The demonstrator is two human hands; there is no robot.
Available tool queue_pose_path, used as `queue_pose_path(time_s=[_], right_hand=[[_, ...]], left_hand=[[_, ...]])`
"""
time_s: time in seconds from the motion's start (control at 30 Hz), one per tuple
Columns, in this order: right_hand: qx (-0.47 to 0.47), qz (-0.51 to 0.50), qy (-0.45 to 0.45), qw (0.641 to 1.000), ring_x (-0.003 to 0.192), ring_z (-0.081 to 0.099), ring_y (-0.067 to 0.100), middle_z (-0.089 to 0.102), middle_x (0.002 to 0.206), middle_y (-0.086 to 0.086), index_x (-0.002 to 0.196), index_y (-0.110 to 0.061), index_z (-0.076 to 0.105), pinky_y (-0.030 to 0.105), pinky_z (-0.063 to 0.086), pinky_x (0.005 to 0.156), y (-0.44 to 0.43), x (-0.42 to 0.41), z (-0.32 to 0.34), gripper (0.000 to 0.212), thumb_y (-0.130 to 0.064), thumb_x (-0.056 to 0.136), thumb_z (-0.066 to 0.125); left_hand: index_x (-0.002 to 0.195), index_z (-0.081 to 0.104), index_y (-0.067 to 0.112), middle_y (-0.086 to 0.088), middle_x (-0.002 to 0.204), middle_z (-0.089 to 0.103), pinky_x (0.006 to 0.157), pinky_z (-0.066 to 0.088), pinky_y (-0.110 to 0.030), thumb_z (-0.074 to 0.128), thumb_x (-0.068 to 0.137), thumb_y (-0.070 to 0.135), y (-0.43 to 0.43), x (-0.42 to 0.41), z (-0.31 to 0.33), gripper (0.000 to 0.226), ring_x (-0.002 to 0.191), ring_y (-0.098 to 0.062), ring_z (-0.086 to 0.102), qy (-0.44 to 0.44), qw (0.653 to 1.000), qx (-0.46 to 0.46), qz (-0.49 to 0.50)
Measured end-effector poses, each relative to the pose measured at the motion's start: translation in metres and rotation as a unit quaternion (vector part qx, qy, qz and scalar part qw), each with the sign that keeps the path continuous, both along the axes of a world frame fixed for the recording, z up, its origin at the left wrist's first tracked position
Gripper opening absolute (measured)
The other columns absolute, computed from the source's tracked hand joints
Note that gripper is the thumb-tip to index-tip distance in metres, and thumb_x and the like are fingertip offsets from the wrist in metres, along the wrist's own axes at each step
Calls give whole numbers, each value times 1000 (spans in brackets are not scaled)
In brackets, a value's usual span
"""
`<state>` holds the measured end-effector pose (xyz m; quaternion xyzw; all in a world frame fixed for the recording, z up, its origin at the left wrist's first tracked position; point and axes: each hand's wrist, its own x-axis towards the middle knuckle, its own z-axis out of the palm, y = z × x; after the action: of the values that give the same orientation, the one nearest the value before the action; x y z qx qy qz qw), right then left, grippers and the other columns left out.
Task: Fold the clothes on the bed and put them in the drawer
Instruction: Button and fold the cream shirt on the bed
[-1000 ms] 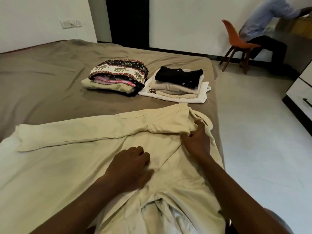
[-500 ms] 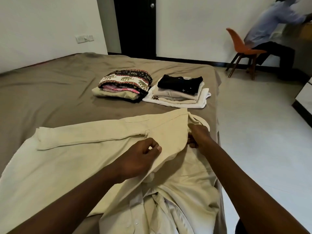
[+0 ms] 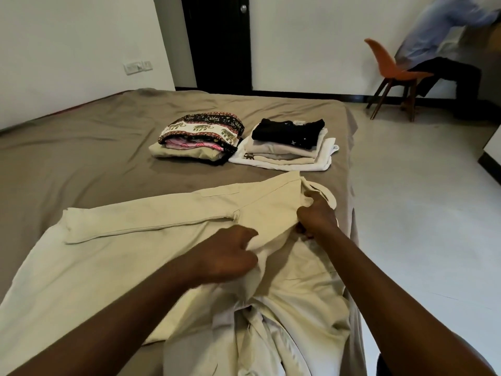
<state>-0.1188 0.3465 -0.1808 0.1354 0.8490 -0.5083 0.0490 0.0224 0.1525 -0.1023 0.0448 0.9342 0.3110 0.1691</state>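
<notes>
A cream long-sleeved shirt (image 3: 141, 256) lies spread over the near part of the bed (image 3: 81, 147), one sleeve folded across toward the left. My left hand (image 3: 230, 253) pinches the folded edge of the shirt's front panel near its middle. My right hand (image 3: 315, 215) grips the same edge up by the collar. Two stacks of folded clothes sit farther back: one topped by an elephant-print cloth (image 3: 202, 128), one topped by a black garment (image 3: 288, 131).
The bed's right edge drops to a pale floor (image 3: 423, 213). A person sits on an orange chair (image 3: 390, 69) at the back right. A dark door (image 3: 219, 42) stands behind the bed. A white cabinet corner (image 3: 492, 147) shows at the right edge.
Both hands have gone from resting on the shirt to gripping the front panel's edge and lifting it slightly. The view has tilted up.
</notes>
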Motion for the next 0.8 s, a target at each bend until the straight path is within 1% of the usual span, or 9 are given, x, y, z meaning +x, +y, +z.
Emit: queue_pose_path(time_s=[0.07,0.13,0.23,0.3,0.4,0.47,0.6,0.73,0.8], right_hand=[[0,7,2,1000,58,74,27,75,73,5,146,-42,42,39,62,57,-1,-1,1,78,-25,70,49],[-14,1,2,1000,57,74,28,75,76,5,149,-38,39,35,57,51,-3,-6,3,70,-36,81,54],[-64,-19,-16,998,65,74,32,68,97,7,149,-27,40,40,60,52,-4,-18,4,67,-41,87,63],[-152,-58,-6,987,63,68,25,66,97,9,146,-22,46,37,59,54,-4,-25,9,59,-25,90,66],[-444,-82,-15,892,65,69,27,72,94,16,136,-10,50,32,56,57,-8,-34,25,37,-27,103,54],[-492,-81,28,866,82,74,32,73,105,17,139,-11,47,39,61,73,-15,-43,26,37,-27,105,50],[-88,-21,178,980,98,67,20,69,103,-7,124,-34,60,41,53,90,-31,-39,12,31,-28,94,60],[220,25,200,955,117,55,26,61,118,2,113,-27,69,41,44,99,-47,-37,3,25,-34,91,61],[285,58,151,945,124,50,27,57,126,3,117,-27,68,43,42,102,-43,-41,10,35,-46,89,61]], left_hand=[[112,71,16,-3,111,73,88,58,-39,58,79,13,-7,-11,10,36,101,-22,69,-30,990,134,23],[96,72,14,-5,92,73,75,55,-35,59,70,15,-16,-24,13,29,85,-22,68,-71,976,198,48],[117,72,13,-11,115,75,96,55,-44,73,70,20,-26,-43,19,48,103,-27,71,-125,959,239,88],[116,69,1,-18,114,73,86,59,-39,71,82,11,-31,-57,26,35,96,-28,72,-131,950,273,79],[110,72,1,-20,100,74,65,61,-32,57,97,10,-46,-87,40,21,76,-27,72,-126,912,368,132],[113,72,4,-20,104,72,72,59,-38,65,93,24,-67,-116,31,29,83,-31,69,-105,909,349,200],[103,72,4,-17,92,63,67,47,-31,70,90,21,-108,-148,-15,21,78,-26,56,-35,955,63,287],[99,72,4,-9,89,69,64,49,-29,69,94,29,-124,-149,-44,25,73,-23,59,-90,948,17,306],[83,69,8,-2,70,62,53,41,-22,67,95,27,-130,-151,-55,22,61,-18,52,-65,950,26,303]])
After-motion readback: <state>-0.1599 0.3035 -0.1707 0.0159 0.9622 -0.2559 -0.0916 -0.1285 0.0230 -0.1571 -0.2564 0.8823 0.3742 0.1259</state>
